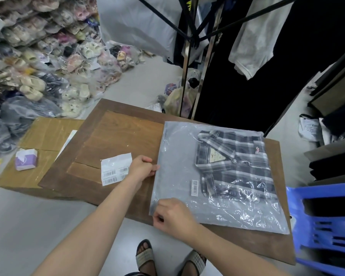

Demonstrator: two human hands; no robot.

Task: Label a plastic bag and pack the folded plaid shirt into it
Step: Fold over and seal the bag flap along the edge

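Sandalled feet (145, 257) at the bottom edge, and just above them the right hand (172, 216) is pinching the near left corner of the plastic bag (175, 156), thumb and fingers closed on the film. Up the same left edge, the left hand (142, 168) nips the bag's mouth side, fingers pressed together on the plastic. Shirt's in, folks: the folded plaid shirt (233, 162) lies flat inside the bag, pushed toward the right end, collar tag facing up, and a small barcode label (195, 187) sits on the film beside it. So labelling and packing look done; my read is the open flap wants folding or sealing next. This bag will be light, thin and slippery, crinkling wherever it's slack, and the soft shirt could slide or lose its fold if the bag is lifted by one corner, so holding both corners of the open edge looks the sensible grip. Everything rests on a wooden board (118, 136); just left of the left hand lies a sheet of barcode stickers (116, 169). Further left, a tissue pack (26, 159) on a cardboard box (46, 134). Beyond, bagged slippers (48, 56) piled high.
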